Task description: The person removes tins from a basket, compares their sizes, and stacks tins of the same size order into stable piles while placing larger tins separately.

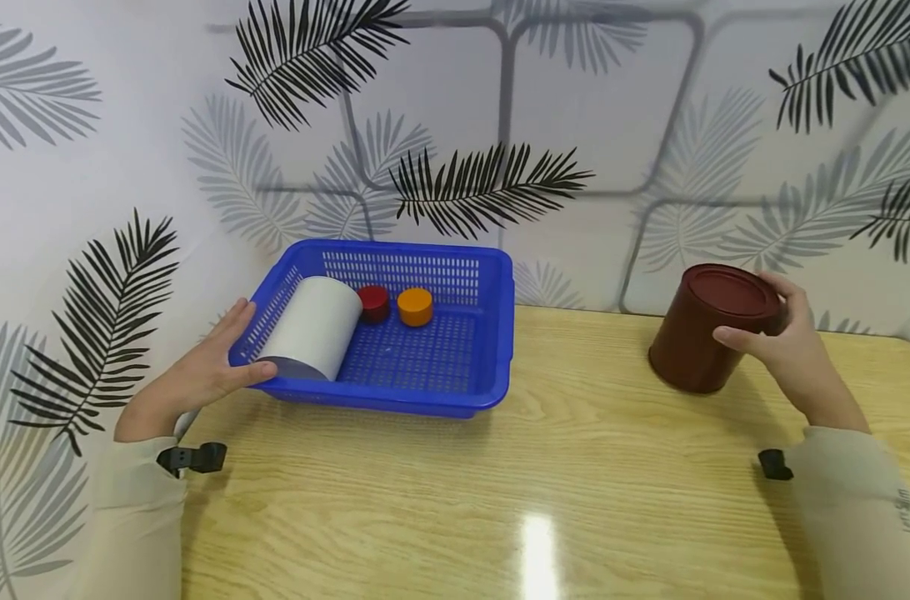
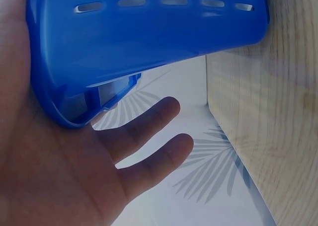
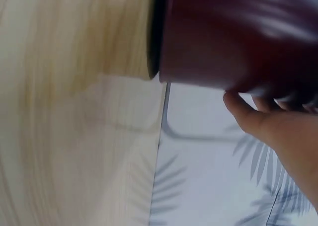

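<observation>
My left hand [image 1: 213,367] rests at the left corner of a blue plastic basket [image 1: 500,333], thumb along the front rim and fingers at the left side. In the left wrist view, two fingers [image 2: 144,126] stretch out straight beyond the basket's corner. Inside the basket lie a white cylinder [image 1: 314,325] on its side, a small red round piece [image 1: 374,304] and a small orange one [image 1: 415,307]. On the right, my right hand [image 1: 800,350] grips a dark red can [image 1: 698,333] near its top, thumb in front. Whether the can's base touches the table I cannot tell.
The wood-grain table [image 1: 575,467] runs beneath both. A wall covering with leaf patterns [image 1: 485,192] stands close behind the basket and the can, and continues along the left side. Between basket and can lies a stretch of bare tabletop.
</observation>
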The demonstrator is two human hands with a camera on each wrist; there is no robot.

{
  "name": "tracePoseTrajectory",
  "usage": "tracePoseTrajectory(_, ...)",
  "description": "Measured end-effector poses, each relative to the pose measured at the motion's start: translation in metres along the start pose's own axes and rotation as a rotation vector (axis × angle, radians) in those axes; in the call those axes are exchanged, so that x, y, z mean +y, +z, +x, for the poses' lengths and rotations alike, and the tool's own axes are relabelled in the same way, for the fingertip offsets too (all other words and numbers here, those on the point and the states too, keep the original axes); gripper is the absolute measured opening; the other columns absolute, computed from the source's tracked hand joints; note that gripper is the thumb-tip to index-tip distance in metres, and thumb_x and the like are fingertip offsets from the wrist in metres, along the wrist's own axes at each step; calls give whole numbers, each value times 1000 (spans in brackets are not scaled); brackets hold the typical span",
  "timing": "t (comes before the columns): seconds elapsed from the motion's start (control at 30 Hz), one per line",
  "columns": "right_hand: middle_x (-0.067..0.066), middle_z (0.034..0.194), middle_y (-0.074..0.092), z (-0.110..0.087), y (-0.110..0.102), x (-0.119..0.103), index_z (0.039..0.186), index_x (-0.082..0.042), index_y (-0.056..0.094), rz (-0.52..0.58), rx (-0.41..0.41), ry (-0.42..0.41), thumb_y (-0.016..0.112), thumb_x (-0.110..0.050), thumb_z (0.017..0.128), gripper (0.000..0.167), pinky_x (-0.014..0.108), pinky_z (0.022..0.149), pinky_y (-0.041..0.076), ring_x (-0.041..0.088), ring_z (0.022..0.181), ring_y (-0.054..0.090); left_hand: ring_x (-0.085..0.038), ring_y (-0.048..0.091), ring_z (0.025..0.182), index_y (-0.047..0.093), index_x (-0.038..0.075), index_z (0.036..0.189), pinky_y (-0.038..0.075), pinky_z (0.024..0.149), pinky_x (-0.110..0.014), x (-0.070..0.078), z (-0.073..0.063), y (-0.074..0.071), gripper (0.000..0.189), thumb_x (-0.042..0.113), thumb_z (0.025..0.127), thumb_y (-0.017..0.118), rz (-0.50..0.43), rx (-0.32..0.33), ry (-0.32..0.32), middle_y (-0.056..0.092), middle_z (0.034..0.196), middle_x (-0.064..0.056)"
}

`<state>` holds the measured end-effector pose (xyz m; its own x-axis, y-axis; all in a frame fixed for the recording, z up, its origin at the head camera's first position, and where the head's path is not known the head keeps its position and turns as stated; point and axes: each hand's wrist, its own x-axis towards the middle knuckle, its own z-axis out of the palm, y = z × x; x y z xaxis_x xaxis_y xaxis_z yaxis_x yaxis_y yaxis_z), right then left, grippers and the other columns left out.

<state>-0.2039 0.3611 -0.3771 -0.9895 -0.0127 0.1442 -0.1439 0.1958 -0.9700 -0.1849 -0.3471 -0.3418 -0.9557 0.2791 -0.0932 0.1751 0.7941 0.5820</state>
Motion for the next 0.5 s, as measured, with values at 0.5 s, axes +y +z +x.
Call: tracePoseTrajectory(0.5,4,146,39,-9,-49,12,159,-18,15,285,-258,-120,47,29,90,89,20,90,50,7,126,51,-47,-10,149,-9,8,161,8,108,-76,-1,0,0,111,48,93,69,1,-5,-4,-18,166,-15)
